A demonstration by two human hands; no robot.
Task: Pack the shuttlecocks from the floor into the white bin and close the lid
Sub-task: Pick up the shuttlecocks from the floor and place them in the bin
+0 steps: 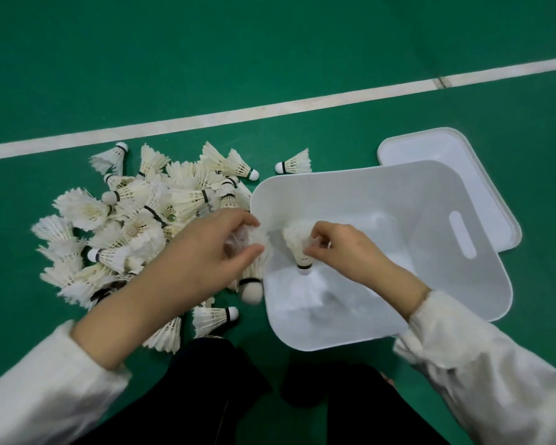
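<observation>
A pile of several white feather shuttlecocks (135, 220) lies on the green floor, left of the open white bin (482, 284). My left hand (199, 255) grips a shuttlecock (254, 277) by its feathers just outside the bin's left rim, cork end down. Over the bin's inside, my right hand (344, 248) pinches another shuttlecock (297, 245), cork pointing down. The bin's lid (430, 146) rests on the floor behind the bin, partly hidden by it.
A white court line (270, 109) crosses the floor behind the pile. One stray shuttlecock (294, 163) lies between the pile and the lid, others near my knees (214, 319). My dark trouser legs (238, 396) fill the bottom middle.
</observation>
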